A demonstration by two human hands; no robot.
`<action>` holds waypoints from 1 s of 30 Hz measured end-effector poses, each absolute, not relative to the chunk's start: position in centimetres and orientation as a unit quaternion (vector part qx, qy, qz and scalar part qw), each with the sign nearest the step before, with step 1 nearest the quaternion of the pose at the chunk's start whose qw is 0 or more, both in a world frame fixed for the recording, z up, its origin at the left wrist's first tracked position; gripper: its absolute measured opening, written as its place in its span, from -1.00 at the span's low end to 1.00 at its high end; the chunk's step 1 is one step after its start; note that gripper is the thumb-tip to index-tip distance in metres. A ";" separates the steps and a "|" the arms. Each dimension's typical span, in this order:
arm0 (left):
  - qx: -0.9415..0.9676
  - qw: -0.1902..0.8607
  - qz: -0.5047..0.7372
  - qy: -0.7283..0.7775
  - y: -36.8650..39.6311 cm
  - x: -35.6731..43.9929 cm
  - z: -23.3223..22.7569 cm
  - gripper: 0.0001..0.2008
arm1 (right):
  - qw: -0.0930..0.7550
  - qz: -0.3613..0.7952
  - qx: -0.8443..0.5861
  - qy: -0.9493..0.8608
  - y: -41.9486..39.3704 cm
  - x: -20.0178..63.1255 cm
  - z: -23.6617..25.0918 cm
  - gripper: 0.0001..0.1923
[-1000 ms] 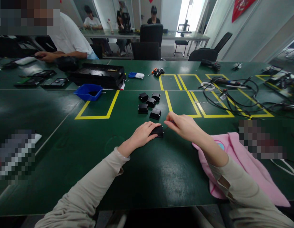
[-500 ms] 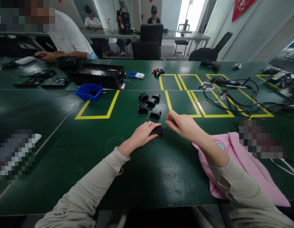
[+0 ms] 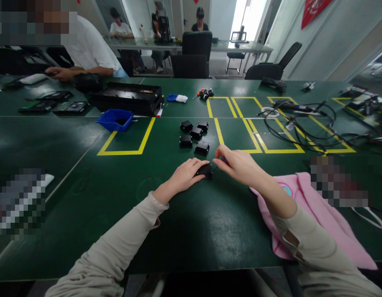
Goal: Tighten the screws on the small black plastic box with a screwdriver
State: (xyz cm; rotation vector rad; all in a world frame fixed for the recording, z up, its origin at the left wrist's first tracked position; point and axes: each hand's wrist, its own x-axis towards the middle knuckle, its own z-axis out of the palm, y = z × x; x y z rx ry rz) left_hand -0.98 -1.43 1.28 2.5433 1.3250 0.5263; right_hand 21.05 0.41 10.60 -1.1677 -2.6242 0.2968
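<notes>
One small black box (image 3: 206, 170) is sitting on the green table (image 3: 178, 231), in front of the person and between the two hands. The left hand (image 3: 185, 175) is curling partway around it, with fingers over the top and the thumb along the near side. It is probably holding the box down so that it is not sliding. The right hand (image 3: 237, 163) is bending its fingers in close and pinching what looks like a thin dark tool (image 3: 214, 168). The thin end is pointing at the right side of the box, maybe because that is where it is needed. I cannot tell if it is touching.

Five more black boxes (image 3: 196, 133) are lying in a loose bunch just past the hands, likely for easy reaching. A pink cloth (image 3: 323, 218) is lying by the right arm, perhaps pushed aside to make room. Farther off to the left, a blue tray (image 3: 125, 123) is resting partly over some yellow tape (image 3: 146, 136). Something dark is lying in it, maybe so that it is not getting lost.
</notes>
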 end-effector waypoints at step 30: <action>0.868 0.120 0.173 0.450 -1.5 -1.0 1.5 -0.56 | 0.138 0.111 -0.407 -0.896 0.5 21.0 10.5 -0.78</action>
